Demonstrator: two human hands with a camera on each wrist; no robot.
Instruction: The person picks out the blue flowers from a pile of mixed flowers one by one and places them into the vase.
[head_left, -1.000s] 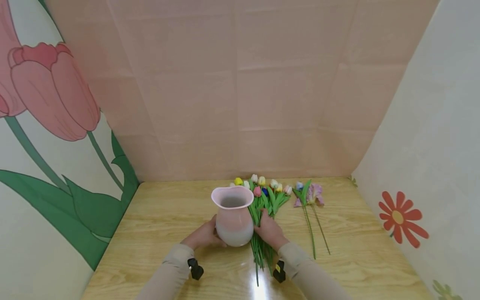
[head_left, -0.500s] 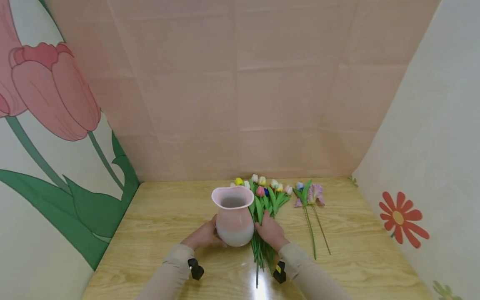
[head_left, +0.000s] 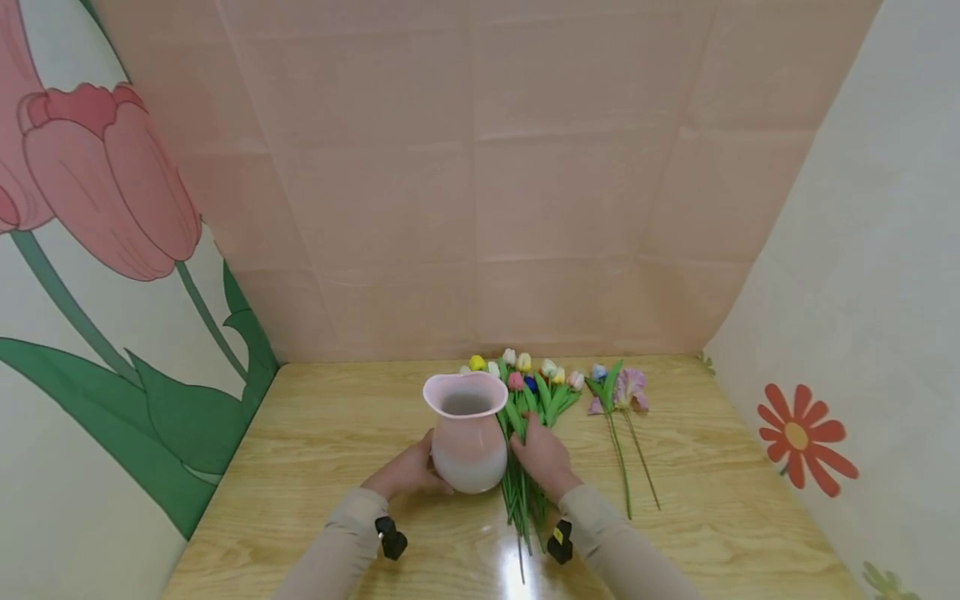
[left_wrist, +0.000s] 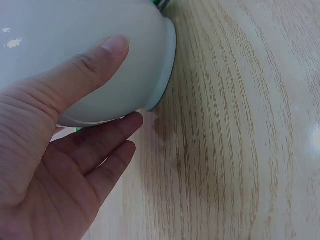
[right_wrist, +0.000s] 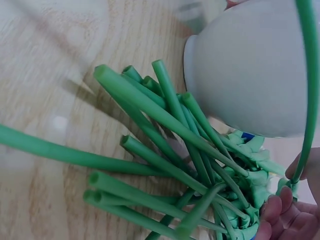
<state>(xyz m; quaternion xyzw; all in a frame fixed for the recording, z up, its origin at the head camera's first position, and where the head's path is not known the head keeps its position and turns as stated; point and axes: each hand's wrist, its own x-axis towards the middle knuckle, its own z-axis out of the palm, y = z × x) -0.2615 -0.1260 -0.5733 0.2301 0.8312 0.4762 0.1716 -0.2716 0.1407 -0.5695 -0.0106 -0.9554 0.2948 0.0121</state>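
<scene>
A vase with a wavy, flared rim stands upright on the table, pink above and whitish below. My left hand holds it low on its left side; in the left wrist view the thumb lies on the vase wall and the fingers pass round the base. Beside the vase lies a bunch of artificial tulips with white, yellow, pink and blue heads. My right hand is over their leaves and pinches one tulip stem between thumb and fingers. Which head belongs to that stem is hard to tell.
Apart from the bunch, to its right, lie a blue tulip and a purple-pink flower with long stems. The wooden table ends at a pink backdrop, with painted walls on both sides.
The right hand has shifted slightly among the leaves, and the pink tulip head and some stems have moved a little. The left hand and the vase have stayed in place.
</scene>
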